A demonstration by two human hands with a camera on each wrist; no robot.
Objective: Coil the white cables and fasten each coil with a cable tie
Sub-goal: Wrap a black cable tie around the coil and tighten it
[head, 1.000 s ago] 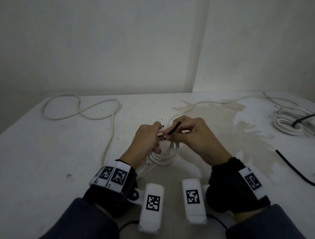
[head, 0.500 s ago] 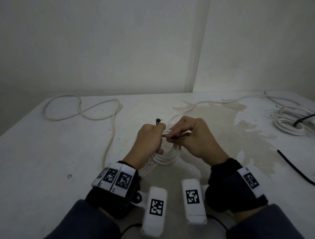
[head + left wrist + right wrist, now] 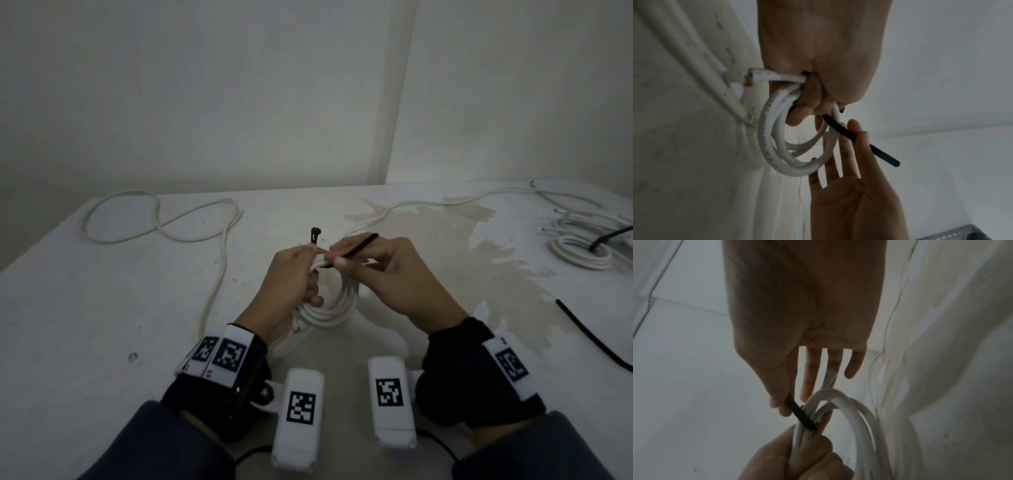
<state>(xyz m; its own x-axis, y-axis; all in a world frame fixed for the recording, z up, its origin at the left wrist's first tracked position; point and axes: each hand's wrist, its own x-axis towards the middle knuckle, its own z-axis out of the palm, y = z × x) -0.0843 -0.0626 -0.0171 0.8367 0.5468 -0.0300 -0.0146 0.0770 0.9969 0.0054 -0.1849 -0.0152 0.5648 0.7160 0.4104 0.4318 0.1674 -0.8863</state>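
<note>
Gripping coil (image 3: 329,308), hands (image 3: 294,274) threading tie (image 3: 356,245).

From my hands, I see bare desk (image 3: 85,308) open at 9 o'clock until the loose white cable (image 3: 219,270) trailing from 10 down to 8. At 3 o'clock the stained surface is passable; further out a black cable tie (image 3: 592,337) lies at 4, and a tied white coil (image 3: 582,251) at 2.

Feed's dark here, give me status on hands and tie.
Left hand grips the coil. Right hand pinches the black tie, wrapped under the coil, not yet threaded. Nothing blocking.
</note>
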